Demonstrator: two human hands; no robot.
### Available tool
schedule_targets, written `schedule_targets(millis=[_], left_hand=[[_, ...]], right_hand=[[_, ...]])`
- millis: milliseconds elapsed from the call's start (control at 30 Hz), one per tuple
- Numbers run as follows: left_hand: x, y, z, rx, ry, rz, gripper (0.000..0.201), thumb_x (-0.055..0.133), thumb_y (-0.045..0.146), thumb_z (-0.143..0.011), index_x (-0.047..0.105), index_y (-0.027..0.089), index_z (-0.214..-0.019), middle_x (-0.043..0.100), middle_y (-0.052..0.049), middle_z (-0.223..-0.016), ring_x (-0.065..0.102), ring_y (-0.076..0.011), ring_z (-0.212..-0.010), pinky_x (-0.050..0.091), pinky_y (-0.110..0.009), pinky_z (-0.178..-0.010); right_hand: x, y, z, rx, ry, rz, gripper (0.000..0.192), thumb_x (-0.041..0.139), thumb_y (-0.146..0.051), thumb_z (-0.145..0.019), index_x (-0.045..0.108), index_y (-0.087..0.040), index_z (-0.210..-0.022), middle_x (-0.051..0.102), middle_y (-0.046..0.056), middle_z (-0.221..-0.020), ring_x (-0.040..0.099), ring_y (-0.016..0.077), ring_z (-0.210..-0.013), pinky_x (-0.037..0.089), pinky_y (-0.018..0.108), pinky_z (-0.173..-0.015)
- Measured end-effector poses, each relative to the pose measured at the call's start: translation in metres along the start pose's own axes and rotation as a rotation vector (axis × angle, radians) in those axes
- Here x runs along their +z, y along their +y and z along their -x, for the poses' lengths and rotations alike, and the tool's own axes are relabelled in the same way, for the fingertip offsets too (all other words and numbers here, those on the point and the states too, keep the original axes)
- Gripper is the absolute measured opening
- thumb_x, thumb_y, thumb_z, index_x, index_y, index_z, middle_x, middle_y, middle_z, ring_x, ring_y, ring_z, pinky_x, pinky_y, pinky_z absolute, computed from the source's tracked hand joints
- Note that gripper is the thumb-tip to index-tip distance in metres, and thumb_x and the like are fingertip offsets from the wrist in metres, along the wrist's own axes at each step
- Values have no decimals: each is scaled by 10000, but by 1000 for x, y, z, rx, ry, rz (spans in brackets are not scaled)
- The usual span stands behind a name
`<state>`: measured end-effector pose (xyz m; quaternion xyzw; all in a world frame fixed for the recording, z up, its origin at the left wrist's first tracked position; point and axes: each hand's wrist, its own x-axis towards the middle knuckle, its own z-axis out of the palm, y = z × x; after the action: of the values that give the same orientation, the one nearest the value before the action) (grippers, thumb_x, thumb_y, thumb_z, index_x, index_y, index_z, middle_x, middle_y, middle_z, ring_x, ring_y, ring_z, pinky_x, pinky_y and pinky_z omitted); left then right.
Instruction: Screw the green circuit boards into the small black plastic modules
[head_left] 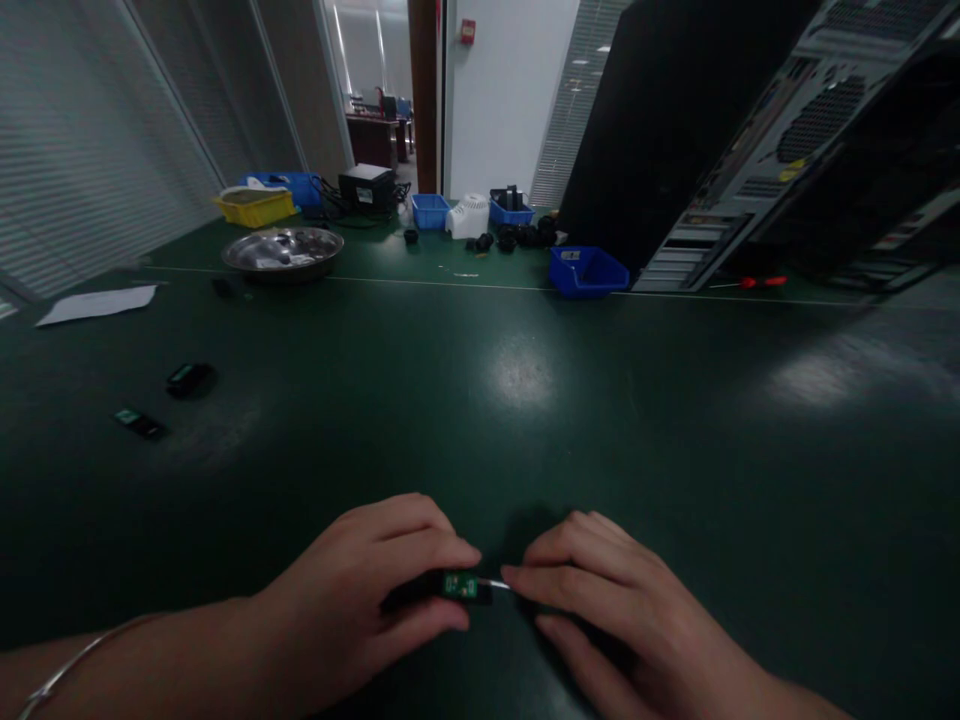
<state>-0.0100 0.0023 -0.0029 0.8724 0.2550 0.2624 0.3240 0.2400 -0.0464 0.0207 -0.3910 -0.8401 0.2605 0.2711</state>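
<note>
The green table [622,400] spans the work area. At its far right stands a large black case [675,110], tilted in view, beside exposed metal panels. At the far left sits a round metal basin [319,262] containing items too indistinct to identify. A white sheet of paper [101,304] lies near the left side. The yellow tray [259,210] stands behind the basin; an open blue bin [589,285] rests just beside the black case.

2 bare hands work at the near edge. The left hand [367,590] grasps a dark component between thumb and fingers. The right hand [615,600] pinches a thin metal shaft at the fingertips; what lies under the palm is hidden. 2 small black units lie well apart from the hands, at left: a thicker unit [187,378] and a flat unit [139,424].

The dark component is at near centre, its green circuit board [460,585] facing up. The thin metal shaft [495,584] meets its right end; actual contact cannot be confirmed.
</note>
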Motion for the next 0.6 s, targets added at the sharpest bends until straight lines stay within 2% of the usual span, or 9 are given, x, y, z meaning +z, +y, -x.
schedule_targets(millis=[167, 367, 600], left_hand=[[1, 0, -1, -13, -31, -15, 230, 685, 97, -839, 697, 195, -1047, 666, -30, -910, 633, -137, -752, 507, -204, -667], [2, -2, -2, -58, -23, 174, 233, 656, 84, -852, 702, 203, -1046, 654, -23, -910, 626, -126, -772, 480, -196, -666], [1, -1, -4, -119, -47, 179, 225, 674, 73, -827, 714, 203, -1006, 641, -10, -893, 610, -119, -763, 451, -192, -655]], right_hand=[[1, 2, -2, -3, 4, 28, 369, 539, -57, -874, 674, -227, -1172, 722, 76, -982, 672, 204, -871, 553, 337, -782], [2, 6, -2, -32, -85, 18, 414, 525, -12, -890, 639, -222, -1228, 691, 82, -1036, 630, 199, -891, 534, 319, -755], [6, 11, -1, -21, -39, -11, 376, 544, -47, -897, 639, -223, -1215, 670, 76, -1026, 619, 201, -895, 533, 325, -748]])
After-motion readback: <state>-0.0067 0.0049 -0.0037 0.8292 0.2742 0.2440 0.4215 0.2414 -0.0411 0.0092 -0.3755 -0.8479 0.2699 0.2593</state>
